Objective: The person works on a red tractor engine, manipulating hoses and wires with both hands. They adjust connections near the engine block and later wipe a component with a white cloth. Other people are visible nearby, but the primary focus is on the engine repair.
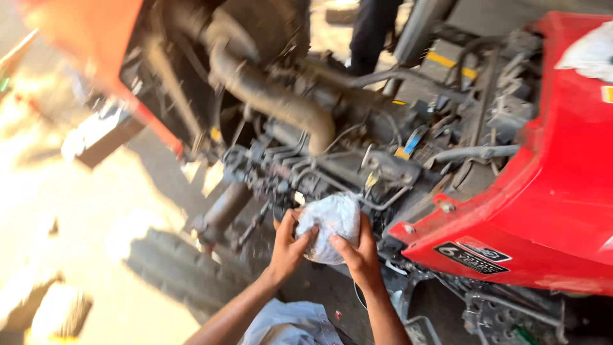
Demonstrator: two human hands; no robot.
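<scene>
Sunlit ground fills the far left of the view, well left of the tractor engine, with an orange-red body panel above it and a dark ribbed tyre low down. Moving right, a thick grimy hose curves down over the engine block. Just below the engine's lower edge, both hands grip a white plastic-wrapped bundle. The left hand clasps the bundle's left side, fingers curled over it, thumb on its face. The right hand closes on its lower right side from beneath. The bundle sits between the two hands, touching both, and lies up and ahead of the wrists, pressed close against the engine's pipes and brackets; its long axis runs roughly upright, tilted slightly right. Neither hand is clearly nearer. Thin metal fuel lines and brackets crowd the space directly behind it. Below the forearms lies pale cloth. Right of the engine, a glossy red fender with a dark sticker fills the frame edge. Someone's dark trouser legs stand beyond the engine, at top.
</scene>
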